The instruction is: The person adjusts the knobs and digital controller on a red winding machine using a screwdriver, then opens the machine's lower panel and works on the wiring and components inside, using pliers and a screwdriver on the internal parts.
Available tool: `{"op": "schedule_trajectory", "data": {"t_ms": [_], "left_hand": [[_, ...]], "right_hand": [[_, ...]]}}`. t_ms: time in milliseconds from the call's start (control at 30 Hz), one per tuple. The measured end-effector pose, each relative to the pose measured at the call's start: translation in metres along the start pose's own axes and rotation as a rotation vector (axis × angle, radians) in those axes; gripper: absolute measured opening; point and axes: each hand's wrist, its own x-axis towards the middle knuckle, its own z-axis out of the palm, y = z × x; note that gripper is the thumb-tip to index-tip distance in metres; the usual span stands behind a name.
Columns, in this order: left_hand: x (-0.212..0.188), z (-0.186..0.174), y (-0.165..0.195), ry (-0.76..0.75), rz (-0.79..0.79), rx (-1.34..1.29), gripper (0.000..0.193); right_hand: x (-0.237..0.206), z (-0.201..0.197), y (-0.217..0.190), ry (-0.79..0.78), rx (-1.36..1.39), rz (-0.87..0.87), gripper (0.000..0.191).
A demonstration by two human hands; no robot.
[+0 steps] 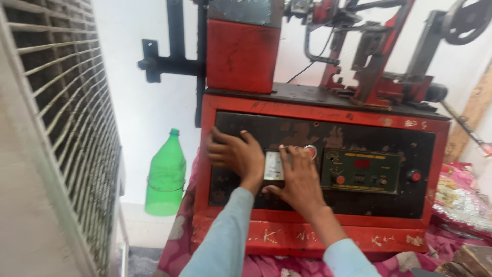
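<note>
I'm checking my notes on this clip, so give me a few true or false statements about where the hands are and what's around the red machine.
1. Both hands rest on the black front panel of the red machine. True.
2. The right hand holds the green bottle. False: the bottle stands alone left of the machine, by the white wall.
3. The left hand lies flat with fingers spread. True.
4. The green control box sits left of both hands. False: it is to their right.

Bottle [165,177] stands left of machine [323,169]; grille [61,113] farther left.
</note>
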Motion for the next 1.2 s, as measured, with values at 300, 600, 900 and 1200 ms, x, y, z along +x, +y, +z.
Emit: {"op": "schedule_trajectory", "data": {"t_ms": [300, 600, 900, 1200], "left_hand": [[0.020, -0.009, 0.022, -0.319, -0.052, -0.127, 0.036], [-0.038, 0.012, 0.017, -0.193, 0.542, -0.197, 0.051], [-0.085, 0.000, -0.033, -0.541, 1.066, 0.121, 0.113], [-0.071, -0.001, 0.007, -0.687, 1.287, 0.178, 0.124]], "right_hand": [[0.021, 0.000, 0.025, -0.014, -0.073, -0.163, 0.097], [0.016, -0.002, 0.034, 0.032, 0.150, -0.070, 0.078], [-0.027, -0.031, 0.098, 0.072, 0.108, 0.449, 0.091], [-0.030, -0.058, 0.098, -0.379, -0.141, 0.382, 0.140]]}}
